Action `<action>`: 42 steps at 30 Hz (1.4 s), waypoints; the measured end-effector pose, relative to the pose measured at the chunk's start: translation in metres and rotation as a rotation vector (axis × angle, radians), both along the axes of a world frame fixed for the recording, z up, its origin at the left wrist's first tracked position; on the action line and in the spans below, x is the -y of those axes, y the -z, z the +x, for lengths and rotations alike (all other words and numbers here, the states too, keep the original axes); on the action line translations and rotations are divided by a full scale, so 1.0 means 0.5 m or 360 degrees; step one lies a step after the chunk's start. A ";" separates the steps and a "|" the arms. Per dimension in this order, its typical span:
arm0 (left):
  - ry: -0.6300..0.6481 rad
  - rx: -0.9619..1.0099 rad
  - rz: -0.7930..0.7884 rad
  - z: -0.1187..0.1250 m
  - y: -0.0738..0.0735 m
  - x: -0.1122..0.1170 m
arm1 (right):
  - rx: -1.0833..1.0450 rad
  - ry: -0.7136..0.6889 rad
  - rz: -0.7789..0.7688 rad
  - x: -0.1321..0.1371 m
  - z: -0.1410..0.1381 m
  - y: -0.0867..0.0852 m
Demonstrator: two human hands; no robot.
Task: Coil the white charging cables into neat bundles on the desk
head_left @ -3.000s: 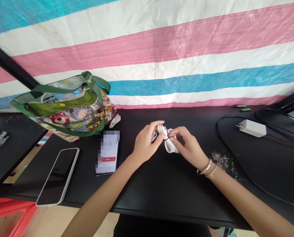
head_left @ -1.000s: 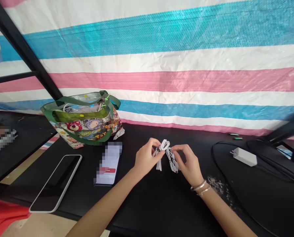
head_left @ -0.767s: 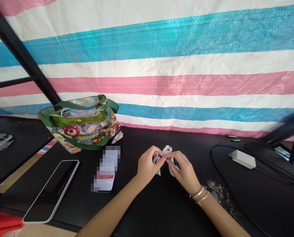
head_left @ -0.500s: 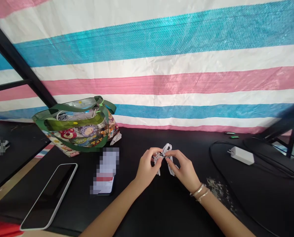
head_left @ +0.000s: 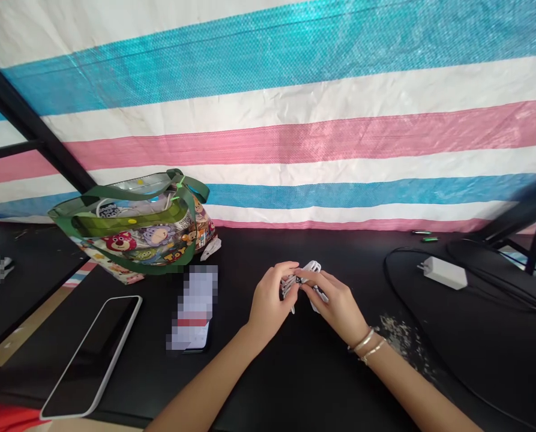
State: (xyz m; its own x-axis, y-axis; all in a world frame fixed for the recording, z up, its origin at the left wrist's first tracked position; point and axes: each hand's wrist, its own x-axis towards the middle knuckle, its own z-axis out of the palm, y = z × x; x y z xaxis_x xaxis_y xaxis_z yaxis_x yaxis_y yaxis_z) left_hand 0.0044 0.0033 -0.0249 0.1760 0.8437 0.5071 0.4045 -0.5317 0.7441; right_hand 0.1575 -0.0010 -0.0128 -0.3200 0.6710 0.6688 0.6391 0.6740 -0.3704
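A coiled white cable (head_left: 311, 267) with a small black tie around its middle is held between both hands just above the black table (head_left: 295, 372). My left hand (head_left: 272, 297) pinches the bundle from the left with curled fingers. My right hand (head_left: 335, 303), bracelets at its wrist, pinches it from the right, fingertips at the tie. Most of the coil is hidden behind the fingers.
A cartoon-print tote bag with green handles (head_left: 137, 228) stands at the back left. A white-edged phone (head_left: 92, 354) and a second phone (head_left: 193, 312) lie to the left. A white charger (head_left: 445, 273) with black cables lies at the right, crumbs (head_left: 398, 339) near my right wrist.
The two hands have closed in on the cable bundle, covering more of it. The view has shifted, tilting up and then slightly back down.
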 end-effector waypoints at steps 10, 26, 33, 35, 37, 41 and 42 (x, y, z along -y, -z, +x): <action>-0.0021 -0.0091 -0.0059 0.002 -0.008 0.004 | 0.0040 0.0022 -0.0160 0.001 0.002 0.007; -0.0022 -0.0125 -0.0126 0.003 -0.012 0.006 | -0.0177 -0.0052 -0.0336 0.003 0.004 -0.007; 0.0097 -0.0161 -0.0112 -0.002 -0.019 0.000 | -0.0378 -0.0182 -0.0528 0.001 0.007 -0.017; 0.0147 -0.0177 -0.0142 -0.004 -0.023 -0.001 | -0.0431 -0.0193 -0.0580 -0.001 0.010 -0.019; 0.0189 -0.0171 -0.0168 -0.005 -0.028 0.000 | -0.0488 -0.0209 -0.0621 -0.002 0.012 -0.018; 0.0220 -0.0130 -0.0153 -0.005 -0.032 0.003 | -0.0584 -0.0272 -0.0707 -0.002 0.011 -0.016; 0.0204 -0.0141 -0.0140 -0.005 -0.032 0.004 | -0.0601 -0.0282 -0.0731 -0.001 0.010 -0.015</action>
